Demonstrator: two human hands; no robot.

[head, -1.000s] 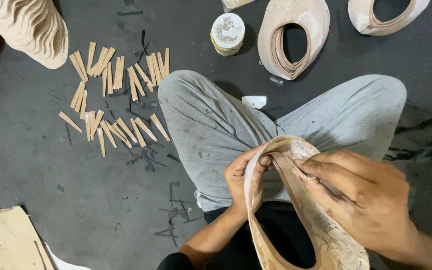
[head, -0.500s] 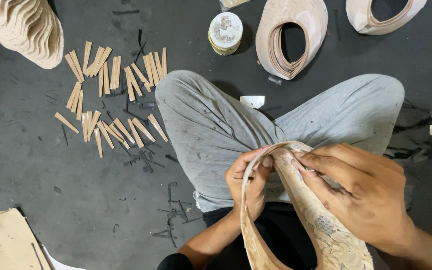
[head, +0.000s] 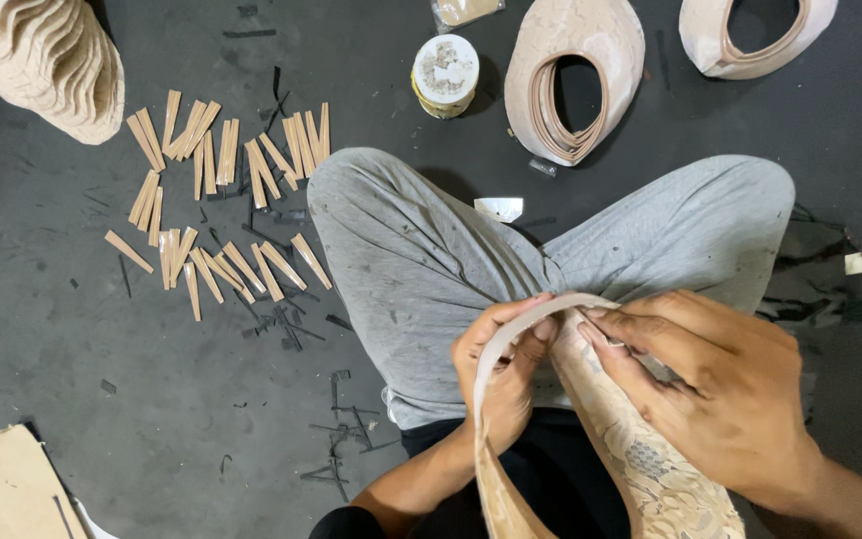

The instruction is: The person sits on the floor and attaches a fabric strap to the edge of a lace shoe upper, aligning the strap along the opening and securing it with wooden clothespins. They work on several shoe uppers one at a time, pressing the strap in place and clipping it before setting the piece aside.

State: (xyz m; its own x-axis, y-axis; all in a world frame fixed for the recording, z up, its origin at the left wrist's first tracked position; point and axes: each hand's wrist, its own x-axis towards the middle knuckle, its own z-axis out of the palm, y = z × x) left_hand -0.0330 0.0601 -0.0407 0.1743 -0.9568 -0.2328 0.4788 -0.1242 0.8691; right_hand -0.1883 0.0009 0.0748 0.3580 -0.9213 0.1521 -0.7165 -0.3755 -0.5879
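Holding a tan shoe upper (head: pixel 591 439) over the lap, the left hand (head: pixel 501 374) pinches its thin edge strip with thumb and fingers pressed together. The right hand (head: pixel 720 394) pinches the same strip just beside it. It looks like the edge is being folded and pressed down. Moving on calls for sliding both pinches along the rim. Small tan strips (head: pixel 216 200) lie on the floor.

The shoe upper (head: pixel 641 469) looks like beige lace-patterned fabric with a smooth, matt edge band. The trousers (head: pixel 431 250) are soft grey cloth, lightly speckled. The strips (head: pixel 221 200) seem to be smooth tan leather or board. The floor (head: pixel 72 339) is dull, rough, dark.
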